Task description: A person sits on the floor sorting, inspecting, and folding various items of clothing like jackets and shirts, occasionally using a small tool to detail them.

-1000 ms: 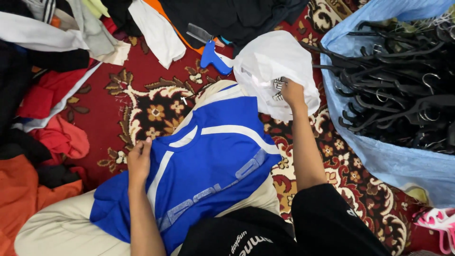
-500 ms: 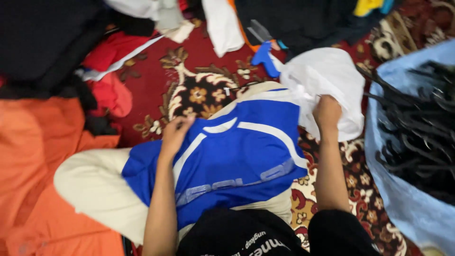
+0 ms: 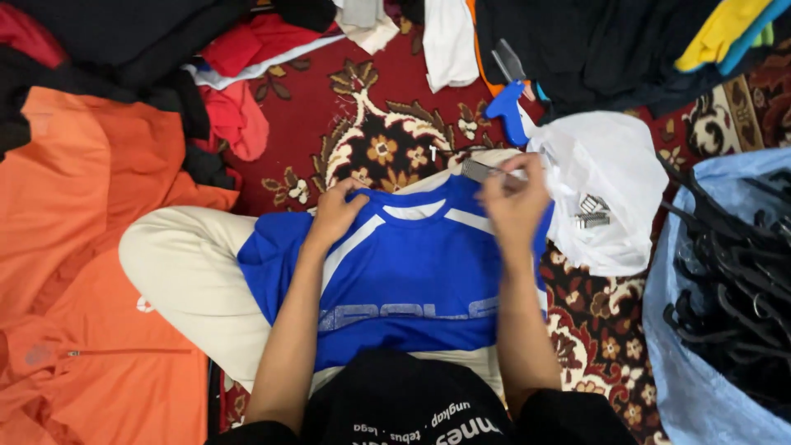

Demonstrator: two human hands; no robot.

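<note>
Blue shirt point(image 3: 412, 272) spread flat over the lap. Left hand point(image 3: 334, 216) fingers curled, pinching the shirt's collar edge. Right hand point(image 3: 515, 206) closed on a strip of small metal pieces point(image 3: 482, 171) just above the collar. White plastic bag point(image 3: 606, 185) beside it, blue tagging tool point(image 3: 504, 111) beyond.

The person wears a black top point(image 3: 412, 404) with white lettering across the front, its short sleeves ending above the elbows. Cream trousers point(image 3: 185, 272) cover the legs. Both forearms and hands are bare.
</note>
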